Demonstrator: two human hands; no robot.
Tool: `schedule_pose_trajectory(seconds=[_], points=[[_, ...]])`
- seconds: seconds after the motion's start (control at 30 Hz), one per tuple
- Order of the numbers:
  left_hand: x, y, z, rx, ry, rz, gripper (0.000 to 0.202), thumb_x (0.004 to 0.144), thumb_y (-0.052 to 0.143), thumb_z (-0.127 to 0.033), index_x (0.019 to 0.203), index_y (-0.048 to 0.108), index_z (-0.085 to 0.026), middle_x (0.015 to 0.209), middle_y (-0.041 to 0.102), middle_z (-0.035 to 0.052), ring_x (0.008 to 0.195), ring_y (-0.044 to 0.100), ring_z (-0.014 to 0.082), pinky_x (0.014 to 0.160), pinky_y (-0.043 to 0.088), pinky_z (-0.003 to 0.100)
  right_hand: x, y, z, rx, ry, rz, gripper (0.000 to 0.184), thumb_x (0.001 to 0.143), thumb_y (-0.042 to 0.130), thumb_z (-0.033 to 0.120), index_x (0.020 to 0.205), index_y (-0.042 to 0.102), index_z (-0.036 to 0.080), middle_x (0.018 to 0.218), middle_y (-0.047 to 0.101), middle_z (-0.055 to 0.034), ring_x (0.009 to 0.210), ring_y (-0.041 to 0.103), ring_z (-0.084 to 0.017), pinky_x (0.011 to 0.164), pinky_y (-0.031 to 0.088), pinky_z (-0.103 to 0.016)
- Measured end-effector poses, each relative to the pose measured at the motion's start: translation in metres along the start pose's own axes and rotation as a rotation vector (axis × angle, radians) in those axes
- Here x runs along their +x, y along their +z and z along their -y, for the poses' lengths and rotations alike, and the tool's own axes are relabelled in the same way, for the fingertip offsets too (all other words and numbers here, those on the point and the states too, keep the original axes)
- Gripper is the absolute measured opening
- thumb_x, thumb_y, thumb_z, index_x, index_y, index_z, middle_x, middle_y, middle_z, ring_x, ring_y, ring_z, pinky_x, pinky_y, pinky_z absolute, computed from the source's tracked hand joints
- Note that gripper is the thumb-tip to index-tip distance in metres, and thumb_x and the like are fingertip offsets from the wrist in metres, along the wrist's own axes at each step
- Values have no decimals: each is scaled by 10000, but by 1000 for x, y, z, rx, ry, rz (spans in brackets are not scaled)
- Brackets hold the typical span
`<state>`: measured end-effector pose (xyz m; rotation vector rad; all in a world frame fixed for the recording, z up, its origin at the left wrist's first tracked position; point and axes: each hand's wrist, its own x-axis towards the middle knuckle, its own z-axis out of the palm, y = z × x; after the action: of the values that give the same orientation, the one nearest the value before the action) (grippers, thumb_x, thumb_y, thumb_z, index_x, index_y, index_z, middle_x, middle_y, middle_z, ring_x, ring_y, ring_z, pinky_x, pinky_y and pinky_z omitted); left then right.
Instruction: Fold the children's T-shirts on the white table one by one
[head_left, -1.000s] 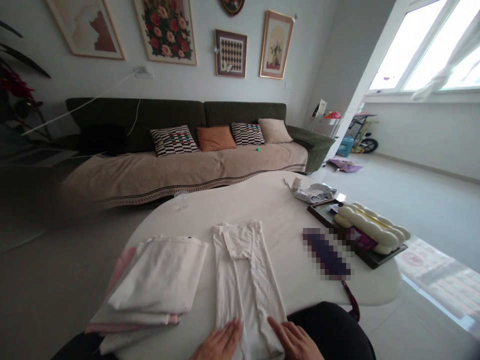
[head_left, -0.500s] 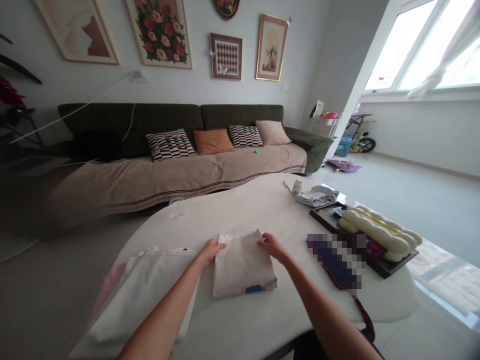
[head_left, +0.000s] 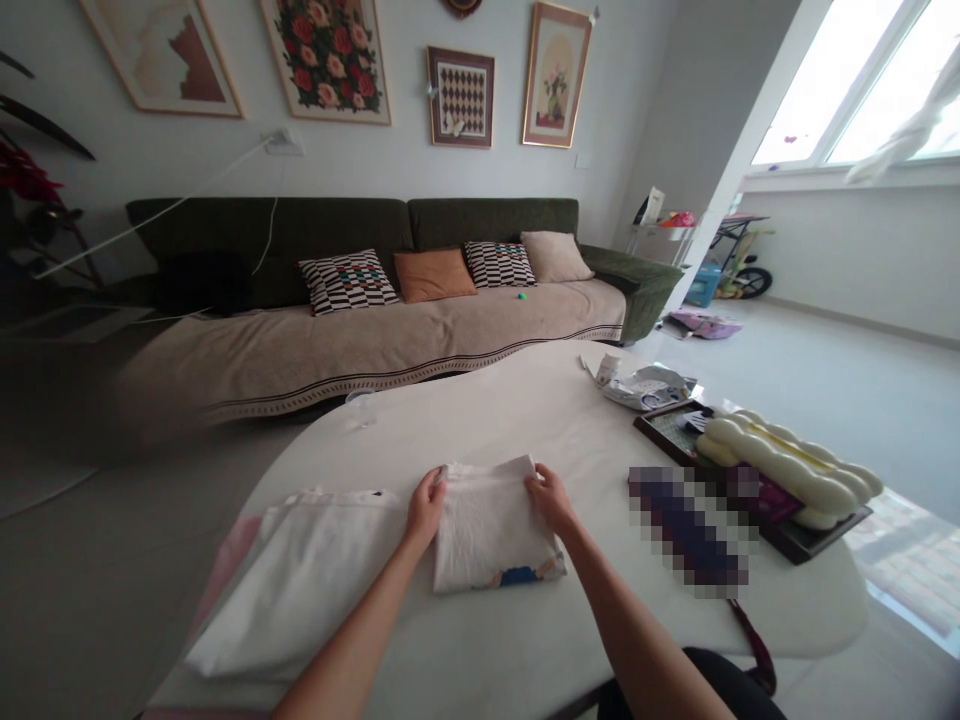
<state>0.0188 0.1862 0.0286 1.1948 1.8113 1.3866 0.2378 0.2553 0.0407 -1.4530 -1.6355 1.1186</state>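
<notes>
A folded white garment (head_left: 491, 525), with a blue and tan print along its near edge, lies on the white table (head_left: 480, 405) in front of me. At its far left corner, my left hand (head_left: 426, 510) pinches the edge between thumb and fingers. My right hand (head_left: 551, 498) is closed on the far right corner in the same way. Left of it, partly behind my left forearm, a larger white cloth (head_left: 300, 580) is spread flat, with a pink cloth (head_left: 229, 560) showing from beneath.
On the right stand a dark tray (head_left: 795, 540) with a pale puffy tissue-box cover (head_left: 787, 470), and a blurred-out dark object (head_left: 690, 530) with a strap. A silvery packet (head_left: 649, 385) and a clear cup (head_left: 361, 408) sit farther back. Behind the table is a green sofa (head_left: 487, 220).
My left hand has shifted from over the garment's far left corner to its side edge. The right hand still holds the right corner. The whole view has moved slightly.
</notes>
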Motion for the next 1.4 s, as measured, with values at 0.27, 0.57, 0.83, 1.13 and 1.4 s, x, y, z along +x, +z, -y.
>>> schedule_pose_trajectory(seconds=[0.27,0.57,0.83,1.13,1.4], points=[[6,-1,-2,56,-63,-47,361,739,500,-234,1083,523,-126,848,652,65,802,614,183,745,478,320,4,-10,7,-233,-18,-62,372,738,396,194,1086,506,118,906,611,-87,783,586,-172,689,442,-281],[-23,26,-16,773,519,305,446,844,381,-314,1269,431,-193,1395,312,87,1313,157,264,1047,203,450,-30,25,16,-654,-306,88,523,805,431,358,1305,373,215,1428,253,-45,1323,109,-214,1054,104,-400],[-24,28,-11,979,395,265,646,810,365,-552,1373,245,-261,1455,173,75,1313,95,330,1031,99,523,-34,27,5,-954,-261,135,594,853,271,517,1386,149,284,1470,78,-20,1332,1,-238,1014,119,-488],[-32,32,-8,999,374,225,673,812,353,-542,1379,232,-203,1444,197,108,1316,95,320,1033,100,516,-38,29,4,-966,-274,118,598,858,261,518,1389,144,269,1467,94,-30,1332,19,-238,1014,124,-497],[-54,21,-21,979,323,295,693,805,363,-536,1375,244,-160,1443,186,129,1315,92,327,1034,108,523,-55,23,7,-967,-241,213,610,850,265,531,1388,124,281,1469,76,-31,1332,13,-237,1004,103,-542]])
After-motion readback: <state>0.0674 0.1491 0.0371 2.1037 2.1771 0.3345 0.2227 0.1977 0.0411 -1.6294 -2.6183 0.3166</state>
